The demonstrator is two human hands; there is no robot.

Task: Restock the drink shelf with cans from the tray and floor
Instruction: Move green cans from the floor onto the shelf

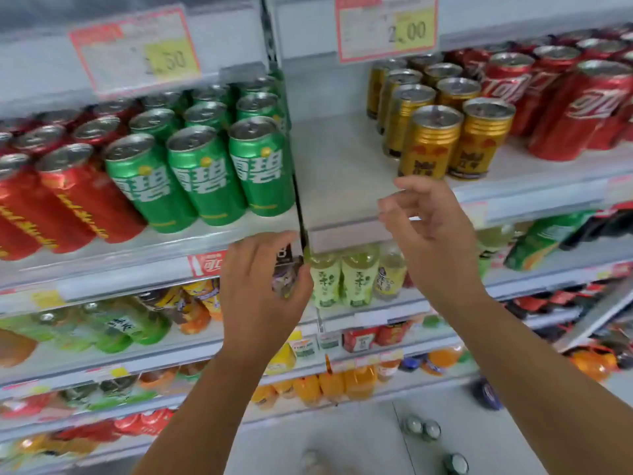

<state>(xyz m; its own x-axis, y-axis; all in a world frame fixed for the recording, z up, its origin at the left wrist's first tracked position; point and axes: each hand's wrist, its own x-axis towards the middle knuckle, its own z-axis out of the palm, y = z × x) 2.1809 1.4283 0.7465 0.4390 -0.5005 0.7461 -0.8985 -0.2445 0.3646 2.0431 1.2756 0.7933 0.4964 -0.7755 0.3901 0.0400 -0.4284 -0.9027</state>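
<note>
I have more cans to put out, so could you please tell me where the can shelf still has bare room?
The bare patch lies between the green cans and the gold cans, from the front edge back to the wall. Left of it green and orange-red cans stand packed; right of it gold and red cola cans crowd the shelf.
</note>
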